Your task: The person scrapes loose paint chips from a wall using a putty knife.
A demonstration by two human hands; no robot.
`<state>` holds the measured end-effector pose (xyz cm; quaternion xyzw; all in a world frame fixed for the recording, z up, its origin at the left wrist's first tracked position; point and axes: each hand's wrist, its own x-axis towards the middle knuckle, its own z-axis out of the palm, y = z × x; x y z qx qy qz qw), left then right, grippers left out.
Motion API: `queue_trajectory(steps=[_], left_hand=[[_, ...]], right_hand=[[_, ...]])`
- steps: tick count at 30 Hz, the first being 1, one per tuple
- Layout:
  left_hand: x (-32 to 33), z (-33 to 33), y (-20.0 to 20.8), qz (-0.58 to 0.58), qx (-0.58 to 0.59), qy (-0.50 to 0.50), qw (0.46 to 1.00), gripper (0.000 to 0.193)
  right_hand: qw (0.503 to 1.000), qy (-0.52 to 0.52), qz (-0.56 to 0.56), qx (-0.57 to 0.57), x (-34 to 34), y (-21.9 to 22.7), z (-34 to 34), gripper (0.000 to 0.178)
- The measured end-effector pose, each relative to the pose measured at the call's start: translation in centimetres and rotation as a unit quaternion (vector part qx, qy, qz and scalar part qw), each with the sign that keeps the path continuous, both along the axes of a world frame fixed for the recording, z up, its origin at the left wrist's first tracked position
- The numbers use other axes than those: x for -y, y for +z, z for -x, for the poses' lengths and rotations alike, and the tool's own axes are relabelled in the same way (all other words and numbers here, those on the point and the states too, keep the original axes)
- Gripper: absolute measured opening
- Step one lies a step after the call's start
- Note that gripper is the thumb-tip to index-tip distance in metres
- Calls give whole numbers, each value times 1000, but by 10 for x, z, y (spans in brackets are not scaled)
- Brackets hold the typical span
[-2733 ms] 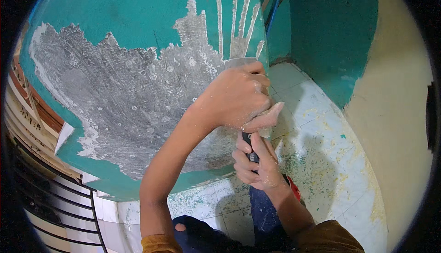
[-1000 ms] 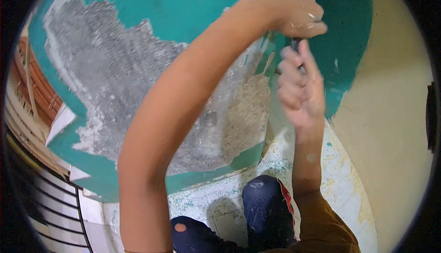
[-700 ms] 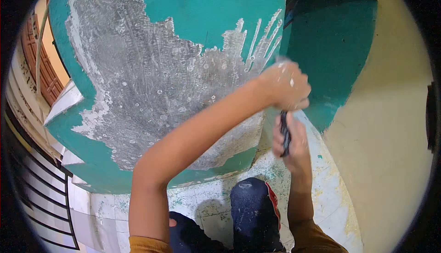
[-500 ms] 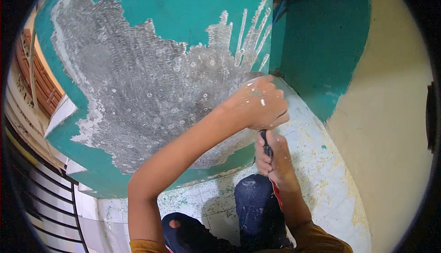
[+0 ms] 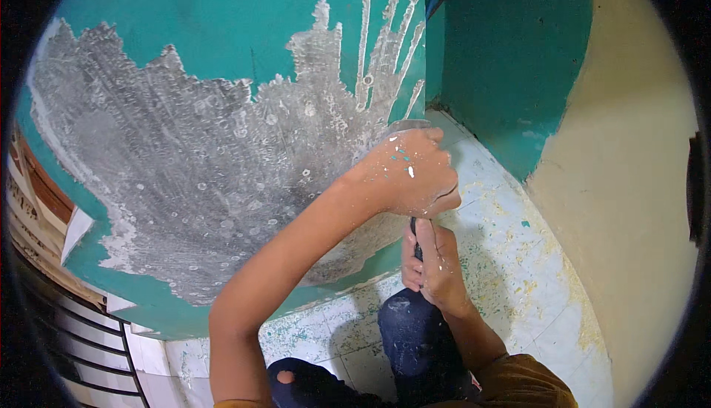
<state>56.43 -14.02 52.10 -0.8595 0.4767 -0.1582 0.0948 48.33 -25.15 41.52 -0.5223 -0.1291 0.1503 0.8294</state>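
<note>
green and yellowish flakes (image 5: 529, 287) litter the white tiled floor (image 5: 549, 328) (the yellowish mostly toward its right edge).

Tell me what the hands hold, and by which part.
A scraper: the right hand grips its dark handle; the left hand holds it higher, near the blade.

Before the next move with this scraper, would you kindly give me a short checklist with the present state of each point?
1. Right-hand grip around the dark handle: ok, fingers wrapped round it.
2. Left-hand grip near the blade: cannot tell, the back of the hand hides most fingers.
3. Blade edge touching the wall: cannot tell.
4. Hands gloved: not ok, both are bare.
5. Left hand free of chips: not ok, several cling to its back.
6. Floor free of flakes: not ok, many lie scattered.
</note>
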Motion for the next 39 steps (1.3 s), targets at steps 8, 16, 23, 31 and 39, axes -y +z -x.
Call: queue_trajectory(steps=[8, 16, 23, 31, 39], left_hand=[[1, -16, 13, 53, 50, -53, 996, 32], [9, -33, 45, 65, 54, -52, 995, 40], [48, -56, 97, 54, 124, 15, 991, 37], [34, 2, -28, 82, 52, -54, 994, 34], [20, -11, -41, 68, -24, -22, 997, 29]], right_hand=[[999, -6, -38, 1, -8, 15, -7, 38], [996, -14, -84, -25, -8, 43, -19, 42], [984, -19, -143, 103, 29, 90, -58, 37], [949, 199, -201, -140, 48, -18, 2, 36], [986, 52, -76, -141, 18, -24, 1, 39]])
